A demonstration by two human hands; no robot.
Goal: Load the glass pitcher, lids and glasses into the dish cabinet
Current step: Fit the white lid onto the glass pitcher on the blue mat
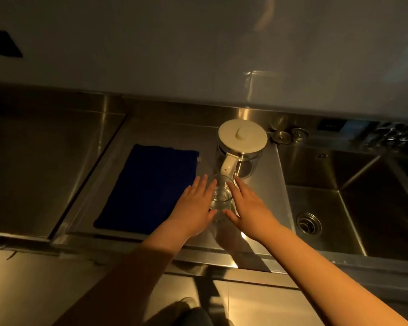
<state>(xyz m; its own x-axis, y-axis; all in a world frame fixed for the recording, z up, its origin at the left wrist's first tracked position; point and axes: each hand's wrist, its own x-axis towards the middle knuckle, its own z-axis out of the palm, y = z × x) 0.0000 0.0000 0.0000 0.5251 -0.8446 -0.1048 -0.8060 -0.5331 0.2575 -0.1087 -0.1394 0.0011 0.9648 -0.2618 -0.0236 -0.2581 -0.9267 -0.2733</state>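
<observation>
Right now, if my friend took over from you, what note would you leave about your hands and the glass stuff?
Left hand: open, flat against the left side of the clear drinking glass; no grip closed yet.
Right hand: open on the glass's right side, the same way.
The glass stands upright on the steel counter, beside the dark blue cloth mat.
The clear glass pitcher with cream lid and handle stands just behind the glass, lid on.
Done: nothing is loaded that I can see; the dish cabinet is out of view.
Left: lift the glass, then load the pitcher, lids and any other glasses.
</observation>
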